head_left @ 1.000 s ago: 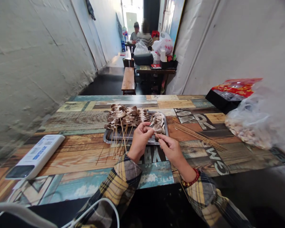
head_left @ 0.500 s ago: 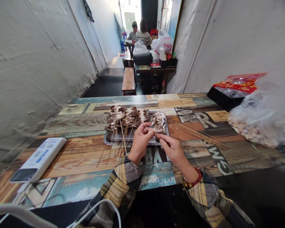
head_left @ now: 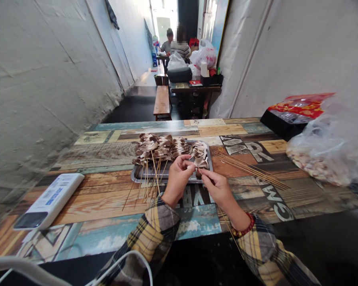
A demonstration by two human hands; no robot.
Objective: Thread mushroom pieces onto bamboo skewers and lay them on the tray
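My left hand [head_left: 179, 176] is closed in a pinch over the front of the metal tray [head_left: 155, 180]; whatever its fingertips hold is hidden. Close beside it, my right hand [head_left: 217, 188] pinches a thin bamboo skewer [head_left: 225, 218], whose shaft runs back under the palm towards the wrist. The skewer's upper end is near my left thumb. Right behind the fingers lies a pile of pale oyster mushrooms [head_left: 199, 150] in the tray's right end. Threaded oyster mushrooms [head_left: 155, 147] on several skewers fill the left part, their bare sticks pointing towards me.
Several loose skewers [head_left: 253, 171] lie to the right. Farther right are a plastic bag of pale pieces [head_left: 319, 159] and a black box [head_left: 283, 123] with a red packet. A white device [head_left: 49, 200] with a cable lies left. Two people sit at a far table beyond a bench [head_left: 162, 101].
Both hands keep almost the same pose, with only slight finger movement at the skewer's end. The whole view has shifted very slightly.
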